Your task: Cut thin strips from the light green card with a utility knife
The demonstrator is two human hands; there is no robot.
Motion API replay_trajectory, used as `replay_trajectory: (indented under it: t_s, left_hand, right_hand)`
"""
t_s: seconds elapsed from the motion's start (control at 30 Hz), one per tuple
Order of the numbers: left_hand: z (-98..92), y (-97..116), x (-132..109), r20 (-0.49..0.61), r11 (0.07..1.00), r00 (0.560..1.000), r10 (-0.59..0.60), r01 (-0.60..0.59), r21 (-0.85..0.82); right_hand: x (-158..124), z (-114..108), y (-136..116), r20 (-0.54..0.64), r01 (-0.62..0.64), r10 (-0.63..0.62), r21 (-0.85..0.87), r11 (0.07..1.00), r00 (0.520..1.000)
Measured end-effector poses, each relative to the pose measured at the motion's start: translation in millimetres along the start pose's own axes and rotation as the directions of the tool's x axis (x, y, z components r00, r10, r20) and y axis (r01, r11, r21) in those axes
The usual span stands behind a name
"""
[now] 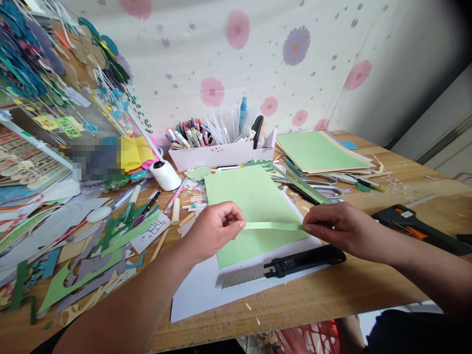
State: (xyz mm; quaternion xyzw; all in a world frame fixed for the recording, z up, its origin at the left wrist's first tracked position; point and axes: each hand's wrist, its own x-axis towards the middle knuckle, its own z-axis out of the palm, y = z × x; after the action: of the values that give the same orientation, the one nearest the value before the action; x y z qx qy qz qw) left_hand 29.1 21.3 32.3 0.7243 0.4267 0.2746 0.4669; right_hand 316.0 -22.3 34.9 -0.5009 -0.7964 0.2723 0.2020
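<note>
A narrow light green paper strip (273, 225) is stretched level between my two hands. My left hand (217, 228) pinches its left end between thumb and fingers. At the other end my right hand (335, 226) is closed on the strip in the same way. Beneath it lies a sheet of light green paper (247, 191), resting on a white sheet (195, 292). A black utility knife (298, 263), its long segmented blade out and pointing left, lies just below my hands across the white sheet.
Paper scraps (88, 275) cover the table's left side. Behind stand a white box of pens (214, 156) and a white spool (164, 176). A stack of coloured paper (320, 151) lies at the back right. A black glue gun (416, 226) lies right of my right hand.
</note>
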Motion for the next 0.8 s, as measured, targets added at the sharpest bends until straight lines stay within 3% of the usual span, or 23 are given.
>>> replay_trajectory:
  t_s: [0.27,0.5,0.8]
  left_hand:
    - [-3.9,6,-3,0.121,0.98,0.993,-0.003,-0.021,0.198]
    - [-4.1,8,-4,0.123,0.972,0.992,-0.008,-0.021,0.232]
    - [-14.0,7,0,0.1,0.978,0.993,-0.06,0.039,0.207]
  right_hand:
    - [0,0,4,0.025,-0.033,0.034,-0.002,0.999,0.999]
    - [0,-3,-2,0.119,-0.035,0.036,-0.015,0.999,0.992]
    - [-3,-9,1,0.162,-0.157,0.134,0.143,0.977,0.978]
